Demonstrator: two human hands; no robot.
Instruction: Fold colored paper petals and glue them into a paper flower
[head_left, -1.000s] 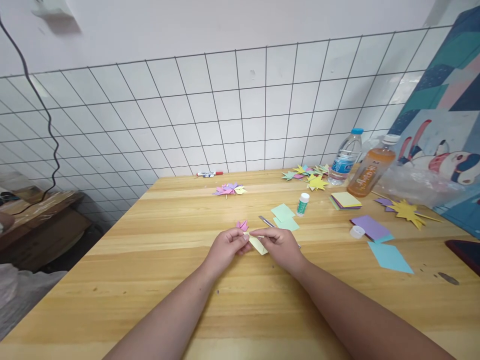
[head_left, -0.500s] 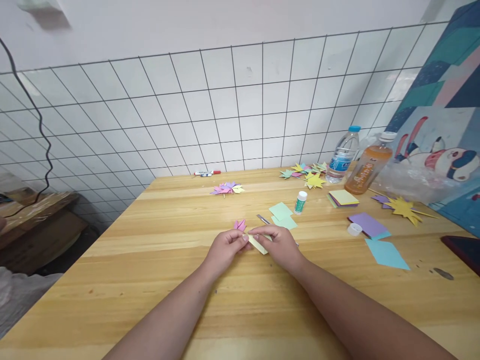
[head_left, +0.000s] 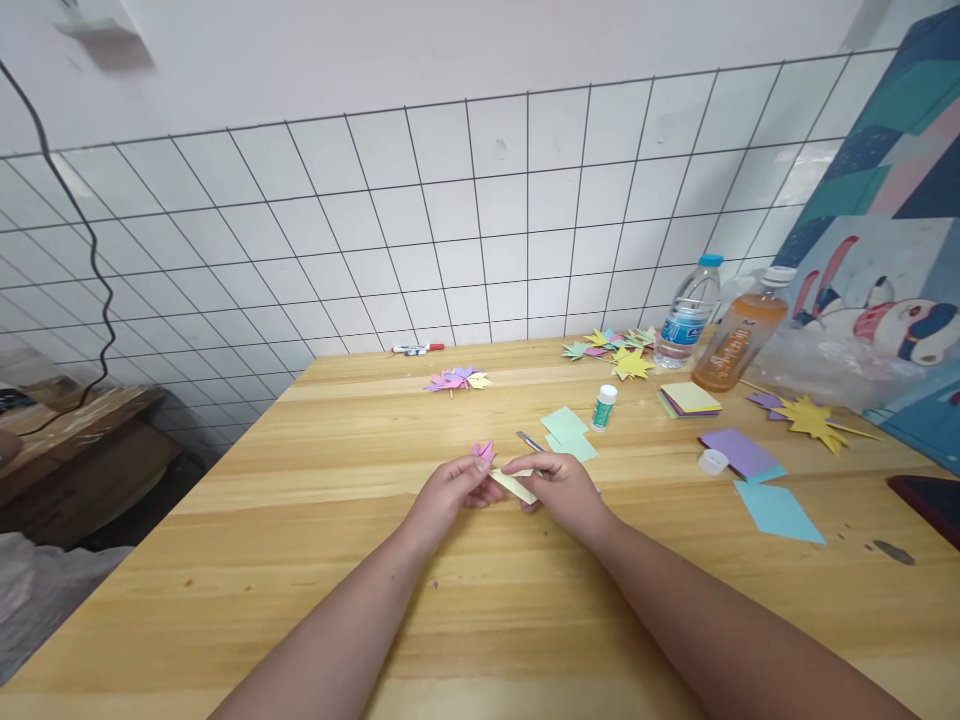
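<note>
Between my two hands is a folded piece of pale yellow paper, held just over the wooden table. My left hand pinches its left end between thumb and fingers. On the right end, my right hand is closed, with the index finger lying along the upper edge. A pink folded paper piece lies just beyond my left fingertips. Behind my right hand are a slim cutter-like tool, partly hidden, and two light green paper squares.
A glue stick stands uncapped, its white cap by purple and blue paper. Farther back are folded paper shapes, markers, a paper stack, a water bottle and an orange drink bottle.
The yellow paper has tilted and shows more of its long strip. My right fingers have shifted along it, and more of the fingers beneath now shows. The view has moved slightly.
</note>
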